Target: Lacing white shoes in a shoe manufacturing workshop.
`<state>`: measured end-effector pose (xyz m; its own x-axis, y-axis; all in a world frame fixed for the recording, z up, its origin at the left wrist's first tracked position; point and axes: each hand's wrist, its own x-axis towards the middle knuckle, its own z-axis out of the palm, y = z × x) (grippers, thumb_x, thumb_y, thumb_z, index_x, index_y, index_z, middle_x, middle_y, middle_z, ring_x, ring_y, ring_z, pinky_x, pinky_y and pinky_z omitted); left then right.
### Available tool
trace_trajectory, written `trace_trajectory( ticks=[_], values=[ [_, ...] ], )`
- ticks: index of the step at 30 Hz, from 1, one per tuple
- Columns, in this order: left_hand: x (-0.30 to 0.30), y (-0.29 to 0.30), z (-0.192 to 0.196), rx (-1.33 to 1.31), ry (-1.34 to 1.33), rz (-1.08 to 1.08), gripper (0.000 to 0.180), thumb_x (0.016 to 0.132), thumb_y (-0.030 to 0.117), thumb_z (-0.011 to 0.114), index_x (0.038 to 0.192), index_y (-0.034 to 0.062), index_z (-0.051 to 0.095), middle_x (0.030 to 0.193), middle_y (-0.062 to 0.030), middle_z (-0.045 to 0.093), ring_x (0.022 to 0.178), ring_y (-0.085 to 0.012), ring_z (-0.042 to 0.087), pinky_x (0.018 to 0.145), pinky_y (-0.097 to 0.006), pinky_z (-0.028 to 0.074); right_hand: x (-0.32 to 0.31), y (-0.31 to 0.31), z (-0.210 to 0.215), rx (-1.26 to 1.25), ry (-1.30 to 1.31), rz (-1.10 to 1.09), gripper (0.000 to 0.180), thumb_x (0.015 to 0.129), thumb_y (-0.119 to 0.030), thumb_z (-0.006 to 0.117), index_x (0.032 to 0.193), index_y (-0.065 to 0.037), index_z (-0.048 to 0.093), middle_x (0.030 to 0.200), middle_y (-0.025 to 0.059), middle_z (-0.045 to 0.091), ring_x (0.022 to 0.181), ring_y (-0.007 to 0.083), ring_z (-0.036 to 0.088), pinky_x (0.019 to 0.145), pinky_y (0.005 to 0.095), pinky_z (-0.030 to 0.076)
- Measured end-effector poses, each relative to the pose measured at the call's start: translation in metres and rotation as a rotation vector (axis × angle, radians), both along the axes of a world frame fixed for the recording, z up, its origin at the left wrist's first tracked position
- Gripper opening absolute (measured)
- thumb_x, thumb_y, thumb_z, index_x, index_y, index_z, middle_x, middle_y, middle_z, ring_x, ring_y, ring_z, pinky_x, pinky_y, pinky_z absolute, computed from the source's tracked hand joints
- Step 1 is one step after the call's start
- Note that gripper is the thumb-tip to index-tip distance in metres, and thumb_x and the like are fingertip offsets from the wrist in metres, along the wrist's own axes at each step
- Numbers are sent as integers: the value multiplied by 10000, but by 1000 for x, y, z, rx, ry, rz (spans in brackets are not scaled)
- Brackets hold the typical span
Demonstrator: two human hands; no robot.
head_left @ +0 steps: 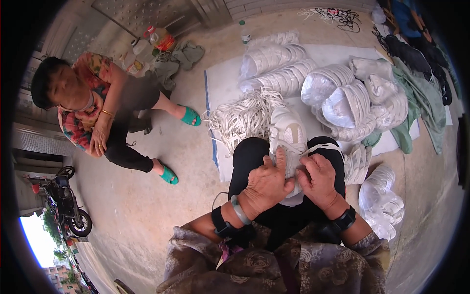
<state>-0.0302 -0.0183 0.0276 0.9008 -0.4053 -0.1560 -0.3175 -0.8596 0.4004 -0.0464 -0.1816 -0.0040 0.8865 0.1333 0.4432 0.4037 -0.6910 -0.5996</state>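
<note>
A cream-white shoe upper point(288, 128) rests between my knees, its toe end pointing away from me. My left hand point(264, 183) lies on its left side, with the index finger stretched along the lacing and the thumb and other fingers curled against the upper. On the opposite edge, my right hand point(318, 177) has its fingers pinched together beside the eyelets. A flat white shoelace point(324, 146) loops out to the right above that hand. The fingertips partly hide the lace's end. Just left of the upper lies a loose heap of white laces point(245, 117).
Stacks of nested white uppers point(281, 59) lie on a white sheet point(215, 81) ahead, more bundles point(382, 201) at right. Green cloth point(416, 108) spreads at far right. A person in green slippers point(168, 175) sits at left. A motorcycle point(63, 201) stands behind.
</note>
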Motion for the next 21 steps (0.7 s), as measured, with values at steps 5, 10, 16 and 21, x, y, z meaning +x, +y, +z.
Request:
trace_trajectory(
  ticks=[5, 10, 16, 21],
  values=[
    [-2, -3, -8, -91, -79, -53, 710, 709, 221, 585, 1225, -182, 310, 948, -315, 536, 694, -386, 614, 609, -405, 522, -16, -16, 2, -276, 167, -8, 253, 691, -183, 645, 870, -27, 559, 703, 88, 555, 619, 262, 559, 570, 364, 428],
    [2, -8, -13, -97, -135, -73, 641, 699, 161, 549, 1191, -189, 336, 949, -310, 544, 697, -392, 612, 637, -409, 520, -20, -10, -13, -365, 128, 12, 237, 705, -113, 621, 895, 12, 554, 620, 87, 552, 522, 254, 553, 526, 368, 440],
    [20, 2, -30, -98, -76, 73, 517, 705, 132, 527, 1126, -143, 407, 827, -274, 591, 706, -390, 612, 660, -433, 509, 5, -13, -9, -506, -37, 89, 176, 684, -94, 556, 828, 8, 561, 563, 55, 535, 504, 208, 555, 506, 332, 437],
    [17, 12, -39, -127, -76, 150, 480, 741, 125, 508, 1142, -122, 416, 775, -263, 603, 728, -389, 610, 692, -442, 498, 5, -10, -12, -498, -84, 154, 139, 679, -100, 563, 785, -11, 546, 555, 53, 528, 499, 207, 550, 515, 340, 435]
  ],
)
